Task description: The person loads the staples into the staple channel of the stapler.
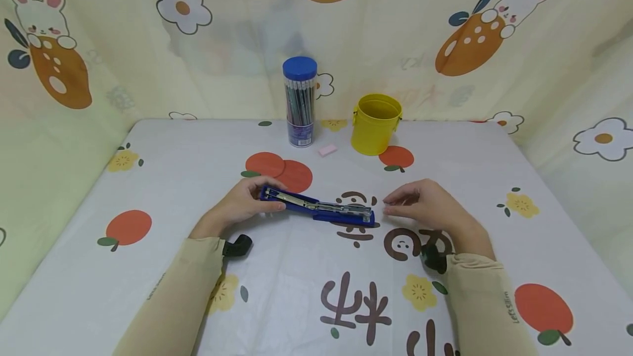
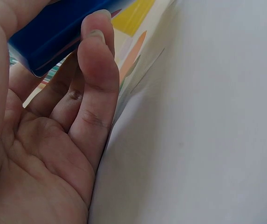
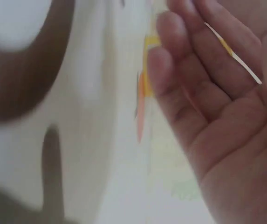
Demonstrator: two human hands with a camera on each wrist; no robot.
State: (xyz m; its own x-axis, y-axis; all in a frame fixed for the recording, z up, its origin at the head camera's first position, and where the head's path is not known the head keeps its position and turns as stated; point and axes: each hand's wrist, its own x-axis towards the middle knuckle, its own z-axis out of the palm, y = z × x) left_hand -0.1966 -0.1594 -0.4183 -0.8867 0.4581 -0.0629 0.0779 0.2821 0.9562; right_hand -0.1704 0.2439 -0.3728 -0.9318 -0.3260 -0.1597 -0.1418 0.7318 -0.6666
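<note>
A blue stapler point(image 1: 316, 206) is unfolded nearly flat, its metal inner parts facing up, in the middle of the head view. My left hand point(image 1: 247, 200) grips its left end between thumb and fingers. In the left wrist view, the blue end of the stapler point(image 2: 54, 35) lies between the thumb side and the bent fingers point(image 2: 96, 65). Just beyond the stapler's right end is my right hand point(image 1: 425, 205), apart from it, fingers loosely bent. The right wrist view shows these fingers point(image 3: 180, 88) with nothing visible in them.
Toward the back of the table stands a clear tub of pencils point(image 1: 299, 103) with a blue lid. A yellow bucket point(image 1: 373, 131) is to its right, and a pink eraser point(image 1: 327, 150) lies between them. The white tablecloth point(image 1: 277, 301) is printed; a patterned curtain point(image 1: 237, 70) hangs behind.
</note>
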